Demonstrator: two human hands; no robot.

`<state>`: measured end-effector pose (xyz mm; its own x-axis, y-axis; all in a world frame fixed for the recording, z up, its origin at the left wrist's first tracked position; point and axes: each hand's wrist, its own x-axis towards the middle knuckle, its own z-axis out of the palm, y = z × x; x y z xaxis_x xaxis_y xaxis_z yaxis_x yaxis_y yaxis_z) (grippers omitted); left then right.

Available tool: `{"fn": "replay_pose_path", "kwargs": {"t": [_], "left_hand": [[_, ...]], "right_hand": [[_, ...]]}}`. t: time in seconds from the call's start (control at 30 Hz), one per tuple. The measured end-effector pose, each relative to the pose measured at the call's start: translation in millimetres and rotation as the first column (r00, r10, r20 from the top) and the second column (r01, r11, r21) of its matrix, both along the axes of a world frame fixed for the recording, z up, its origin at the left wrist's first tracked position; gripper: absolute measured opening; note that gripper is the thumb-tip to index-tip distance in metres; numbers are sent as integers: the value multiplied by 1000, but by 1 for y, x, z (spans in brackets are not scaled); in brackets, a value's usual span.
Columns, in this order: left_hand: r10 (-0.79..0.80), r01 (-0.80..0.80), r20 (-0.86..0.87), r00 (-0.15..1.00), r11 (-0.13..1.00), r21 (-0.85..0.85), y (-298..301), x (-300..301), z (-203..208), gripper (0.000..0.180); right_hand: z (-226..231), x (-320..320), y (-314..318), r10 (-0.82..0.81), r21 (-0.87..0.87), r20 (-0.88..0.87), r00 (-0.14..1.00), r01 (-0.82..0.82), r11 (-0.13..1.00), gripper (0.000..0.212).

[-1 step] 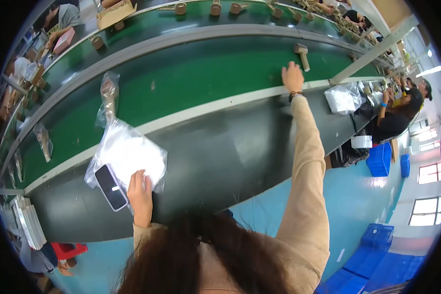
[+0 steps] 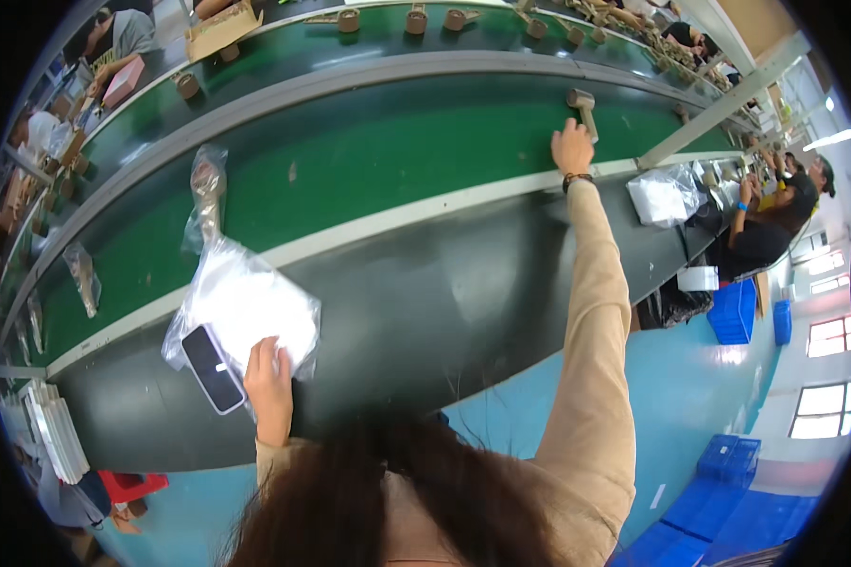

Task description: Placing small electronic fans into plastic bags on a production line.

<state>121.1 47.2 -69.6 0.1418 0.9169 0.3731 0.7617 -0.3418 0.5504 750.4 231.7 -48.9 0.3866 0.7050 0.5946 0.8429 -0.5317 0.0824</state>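
Note:
My right hand (image 2: 573, 149) reaches out over the green conveyor belt (image 2: 397, 142), fingers apart and holding nothing. Just beyond it lies a beige, hammer-shaped object (image 2: 581, 98) with a rounded head; the hand partly covers its straight handle, and touching is hard to tell. Near me on the left, my left hand (image 2: 270, 392) rests its slightly bent fingers on the edge of a stack of clear plastic bags (image 2: 251, 302). A phone (image 2: 214, 369) with a pale case lies on the bags beside that hand. Beyond the stack, a similar object in a clear bag (image 2: 208, 189) lies on the belt.
Another bagged piece (image 2: 83, 276) lies on the belt at far left. A metal post (image 2: 719, 102) rises right of my right hand, near a white plastic bundle (image 2: 660, 198). Co-workers (image 2: 775, 213) sit along the line. Blue crates (image 2: 728, 458) stand on the floor at right.
My right hand has shifted slightly right and nearer me, and now covers part of the handle. The left hand and phone sit slightly lower in the picture.

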Motion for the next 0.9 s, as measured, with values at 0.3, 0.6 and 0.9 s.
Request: {"fn": "replay_pose_path", "kwargs": {"t": [0.3, 0.6, 0.9], "left_hand": [[175, -174, 29, 984, 985, -12, -22, -10, -18, 21], [134, -128, 82, 988, 989, -69, -29, -2, 2, 28], [32, -26, 136, 990, 998, -51, -18, -16, -13, 33]], "right_hand": [[-40, 80, 139, -95, -298, 460, 883, 254, 920, 49], [-31, 109, 147, -94, -65, 824, 559, 259, 964, 18], [92, -67, 48, 520, 212, 97, 848, -528, 822, 60]]}}
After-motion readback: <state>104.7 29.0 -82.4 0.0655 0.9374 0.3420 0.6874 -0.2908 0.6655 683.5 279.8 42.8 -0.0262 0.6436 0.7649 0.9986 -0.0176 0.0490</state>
